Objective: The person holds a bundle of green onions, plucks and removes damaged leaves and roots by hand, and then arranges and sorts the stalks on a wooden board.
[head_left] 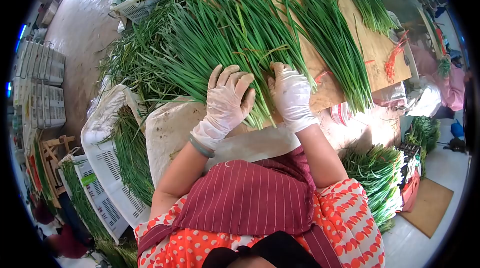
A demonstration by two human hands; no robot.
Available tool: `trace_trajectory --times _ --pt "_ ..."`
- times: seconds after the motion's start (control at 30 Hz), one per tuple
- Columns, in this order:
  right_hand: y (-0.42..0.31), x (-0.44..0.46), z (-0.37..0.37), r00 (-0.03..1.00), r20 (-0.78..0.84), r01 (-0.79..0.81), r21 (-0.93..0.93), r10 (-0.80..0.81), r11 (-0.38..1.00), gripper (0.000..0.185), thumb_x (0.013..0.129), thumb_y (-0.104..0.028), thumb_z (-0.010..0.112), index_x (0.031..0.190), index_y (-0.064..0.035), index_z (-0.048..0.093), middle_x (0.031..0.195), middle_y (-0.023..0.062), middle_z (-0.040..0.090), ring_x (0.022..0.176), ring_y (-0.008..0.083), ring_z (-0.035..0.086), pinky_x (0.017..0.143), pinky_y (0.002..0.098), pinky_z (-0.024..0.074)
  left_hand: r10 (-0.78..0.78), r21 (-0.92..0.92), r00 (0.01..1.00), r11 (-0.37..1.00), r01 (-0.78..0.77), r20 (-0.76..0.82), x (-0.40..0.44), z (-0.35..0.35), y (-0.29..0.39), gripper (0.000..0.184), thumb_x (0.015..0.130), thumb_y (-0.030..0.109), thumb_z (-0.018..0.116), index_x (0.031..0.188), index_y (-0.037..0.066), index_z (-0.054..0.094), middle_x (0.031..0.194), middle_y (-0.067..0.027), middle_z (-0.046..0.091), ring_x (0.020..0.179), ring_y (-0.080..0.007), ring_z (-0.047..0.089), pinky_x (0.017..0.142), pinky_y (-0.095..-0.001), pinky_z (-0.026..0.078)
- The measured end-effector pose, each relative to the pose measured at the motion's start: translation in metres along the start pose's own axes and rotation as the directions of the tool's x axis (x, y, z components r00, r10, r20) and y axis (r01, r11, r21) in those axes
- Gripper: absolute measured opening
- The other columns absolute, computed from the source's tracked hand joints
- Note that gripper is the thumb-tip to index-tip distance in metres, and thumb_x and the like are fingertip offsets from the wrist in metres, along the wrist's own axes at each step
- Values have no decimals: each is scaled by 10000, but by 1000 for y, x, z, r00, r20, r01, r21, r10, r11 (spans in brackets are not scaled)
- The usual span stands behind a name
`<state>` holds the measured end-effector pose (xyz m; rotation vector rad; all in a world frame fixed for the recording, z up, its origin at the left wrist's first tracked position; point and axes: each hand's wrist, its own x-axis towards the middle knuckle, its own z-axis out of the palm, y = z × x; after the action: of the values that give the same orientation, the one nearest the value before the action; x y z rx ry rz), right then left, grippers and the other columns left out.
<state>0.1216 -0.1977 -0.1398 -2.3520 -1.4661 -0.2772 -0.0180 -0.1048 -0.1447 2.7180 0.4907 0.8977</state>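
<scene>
A wide pile of garlic chives (200,43) lies across the board, green leaf tips away from me and pale stems toward me. My left hand (227,95), in a whitish glove, rests on the near end of the pile, its fingers apart and thumb out to the side. My right hand (291,93), gloved too, is at the right side of the same pile. Its fingers curl toward the thumb around some chives; the fingertips are partly hidden. Pale stem ends show between the two hands.
A separate bunch of chives (335,43) lies on the wooden board (395,63), with another bunch (365,0) beyond. Red ties (396,55) lie near the board's right edge. White crates (102,143) stand at left; bundled chives (375,183) are stacked at lower right.
</scene>
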Motion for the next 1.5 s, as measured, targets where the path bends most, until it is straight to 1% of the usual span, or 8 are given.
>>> trace_trajectory --times 0.3,0.37,0.43,0.5,0.6,1.1,1.3,1.5 --pt "13 5 -11 973 -90 -196 188 215 963 141 868 -210 525 863 -78 575 706 117 612 608 305 593 530 392 458 30 51 999 998 -32 26 0 -2 0 348 756 172 557 1103 173 586 977 -45 531 1028 -242 482 979 -442 305" --pt "19 6 -8 936 -26 -207 766 351 609 115 873 -167 526 904 -75 588 740 117 621 622 289 593 540 360 469 32 45 999 998 -33 20 0 -1 0 324 750 170 563 1072 165 602 977 -46 530 1029 -243 481 978 -441 306" --pt "11 9 -23 916 17 -273 761 402 589 101 876 -131 525 916 -63 589 759 110 625 634 267 593 555 331 472 28 37 1000 999 -29 5 0 0 0 306 734 155 577 1039 156 605 983 -46 526 1030 -248 479 973 -439 313" --pt "13 8 -19 972 -160 -81 459 172 885 142 850 -174 561 920 -53 586 769 100 633 653 262 606 563 344 473 19 31 1000 999 -18 -7 0 0 1 290 726 147 584 1015 151 608 987 -45 524 1031 -250 478 970 -439 318" --pt "3 5 -20 998 -41 -38 124 43 992 185 814 -226 596 916 -72 597 769 109 633 654 281 609 572 372 470 -7 31 999 999 8 -40 -1 -2 1 257 716 130 594 972 140 612 1012 -40 521 1035 -256 473 966 -439 325" --pt "18 -2 -6 926 43 -362 392 376 846 191 779 -260 640 859 -87 625 741 121 636 684 321 608 602 396 468 49 -8 999 999 -49 -16 -2 3 -3 226 732 106 585 958 115 602 1028 -31 581 1068 -250 501 976 -435 332" --pt "10 -5 -12 977 137 -192 201 166 961 230 765 -286 649 892 -94 638 762 121 648 690 310 618 619 388 479 65 2 998 998 -65 -8 1 2 -2 267 735 112 583 1000 126 605 1002 -30 582 1049 -252 496 966 -438 343" --pt "19 0 -15 936 203 -335 264 287 904 215 778 -254 625 902 -78 643 766 136 645 720 326 614 627 394 476 72 -2 997 997 -72 -33 2 1 -2 286 731 107 586 1016 130 605 983 -34 576 1031 -250 492 955 -432 358"
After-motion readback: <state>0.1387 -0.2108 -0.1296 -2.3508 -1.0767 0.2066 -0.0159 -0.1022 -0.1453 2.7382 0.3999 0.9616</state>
